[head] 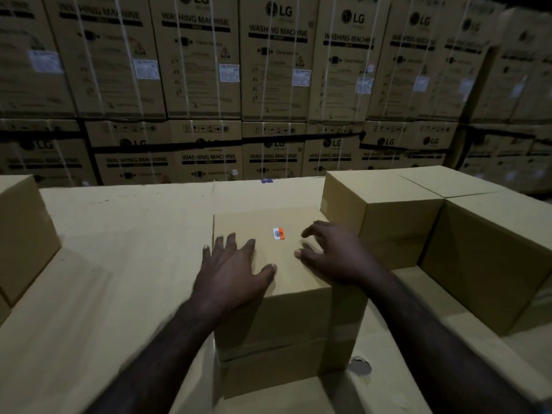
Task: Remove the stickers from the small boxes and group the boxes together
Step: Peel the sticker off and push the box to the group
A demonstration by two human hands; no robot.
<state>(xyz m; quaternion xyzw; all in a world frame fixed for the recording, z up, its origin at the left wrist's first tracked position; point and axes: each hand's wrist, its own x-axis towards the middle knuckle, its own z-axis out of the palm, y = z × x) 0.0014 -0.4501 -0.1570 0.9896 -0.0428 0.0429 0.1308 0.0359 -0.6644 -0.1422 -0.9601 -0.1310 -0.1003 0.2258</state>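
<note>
A small brown box (286,318) stands in the middle of a big cardboard surface (119,264). On its top sits a white and orange sticker (279,233) with a barcode. My left hand (233,273) lies flat on the box top, left of the sticker, fingers spread. My right hand (331,255) rests on the top's right side, fingers loosely bent, fingertips a short way right of the sticker. Neither hand touches the sticker.
Two more small boxes stand to the right, one (385,216) behind and beside the middle box, one (490,258) further right. Another box (24,234) is at the left edge. Stacked washing machine cartons (274,85) form a wall behind.
</note>
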